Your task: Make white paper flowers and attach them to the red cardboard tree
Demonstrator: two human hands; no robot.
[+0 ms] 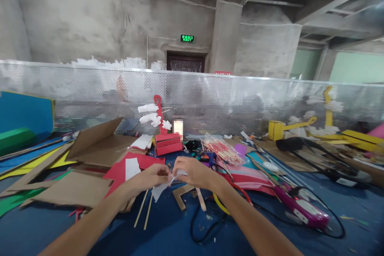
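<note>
A thin white piece of tissue-like paper (161, 191) is stretched between my two hands above the blue table. My left hand (151, 178) pinches one part of it with thumb and fingers. The fingers of my right hand (193, 173) are closed on another part, close beside the left fingertips. Below the paper, two thin wooden sticks (148, 212) point toward me. Red sheet material (120, 170) with a white paper piece (132, 168) on it lies by my left hand. An L-shaped cardboard piece (180, 199) rests under my right hand.
Behind my hands stands a red box-like piece (168, 144) with a red upright (159, 112) carrying white tufts. Cardboard (72, 188) covers the left side. A bag of sticks (223, 150), a purple corded tool (303, 208) and black cable (339, 228) are at right. A perforated metal panel (204, 100) closes the back.
</note>
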